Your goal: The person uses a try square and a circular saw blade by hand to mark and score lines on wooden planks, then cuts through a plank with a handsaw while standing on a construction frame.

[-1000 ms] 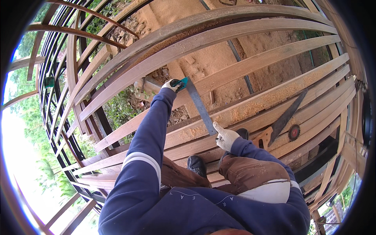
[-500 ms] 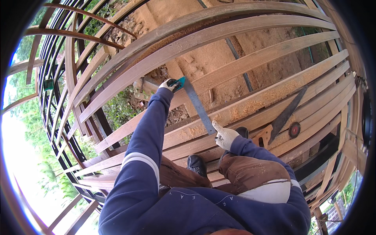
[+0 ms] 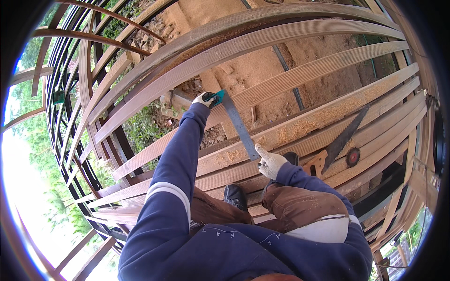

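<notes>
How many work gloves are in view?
2: one glove on the left hand, around the teal handle; another glove on the right hand, near the grey blade. No others show.

Over remote feed I make out few small white capital letters [image 3: 232, 235], widely spaced, set in wavy row across front of dark blue sweatshirt [image 3: 197, 260].

Sawdust [image 3: 283, 136] and handsaw [image 3: 343, 139] on planks [image 3: 225, 180]

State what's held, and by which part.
The left hand grips the teal-handled flat-bladed tool by its handle; the right hand is at the blade's far end, contact unclear.
</notes>
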Tool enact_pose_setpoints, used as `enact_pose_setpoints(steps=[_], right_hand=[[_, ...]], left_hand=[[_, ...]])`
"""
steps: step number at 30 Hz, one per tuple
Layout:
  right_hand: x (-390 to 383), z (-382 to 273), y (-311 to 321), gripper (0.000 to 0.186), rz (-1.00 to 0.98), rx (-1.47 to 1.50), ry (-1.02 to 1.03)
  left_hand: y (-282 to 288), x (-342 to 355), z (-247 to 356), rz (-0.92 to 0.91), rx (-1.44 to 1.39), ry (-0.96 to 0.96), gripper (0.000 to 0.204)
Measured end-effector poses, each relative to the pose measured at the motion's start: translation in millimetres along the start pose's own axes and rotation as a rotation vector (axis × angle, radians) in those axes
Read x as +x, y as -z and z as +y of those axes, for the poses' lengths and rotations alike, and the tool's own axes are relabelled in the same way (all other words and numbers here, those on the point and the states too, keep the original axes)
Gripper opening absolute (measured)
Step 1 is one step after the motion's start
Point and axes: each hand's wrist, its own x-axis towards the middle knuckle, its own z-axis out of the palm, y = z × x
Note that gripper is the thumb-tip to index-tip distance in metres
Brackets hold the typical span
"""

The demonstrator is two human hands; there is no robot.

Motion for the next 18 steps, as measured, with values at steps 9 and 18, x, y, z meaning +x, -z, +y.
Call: enact_pose_setpoints(steps=[9, 18], right_hand=[[1.0, -1.5, -1.4, 0.085, 0.006, 0.008, 0.039], [-0.7, -3.1, 2.1, 0.085, 0.001, 0.024, -0.032]], left_hand=[[-3.0, 2.5, -20.7, 0.044, -0.054, -0.051, 0.028], [-4.3, -2.2, -5.1, 0.061, -0.006, -0.061, 0.026]])
